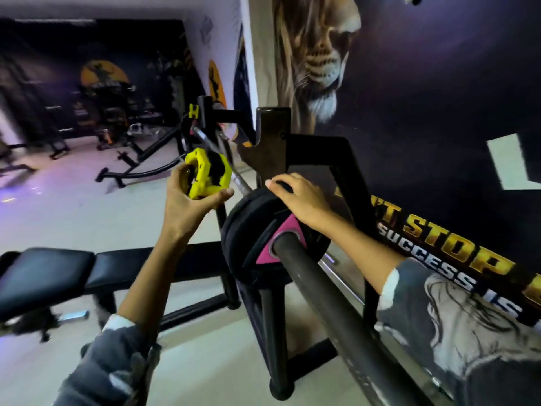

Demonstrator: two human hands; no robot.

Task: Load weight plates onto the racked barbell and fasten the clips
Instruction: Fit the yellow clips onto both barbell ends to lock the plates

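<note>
A black weight plate (251,230) with a pink centre sits on the near sleeve of the barbell (328,303), which rests in the black rack (272,148). My right hand (298,197) lies flat over the plate's top rim, fingers spread across it. To the left of the plate, my left hand (187,200) holds a yellow and black barbell clip (206,172) in the air, off the bar. A second yellow clip (193,111) shows at the bar's far end.
A black padded bench (58,273) stretches to the left under the bar. The rack's post and foot (278,347) stand just below the plate. A wall mural (439,112) closes off the right side. More gym machines (111,121) stand at the far left across open floor.
</note>
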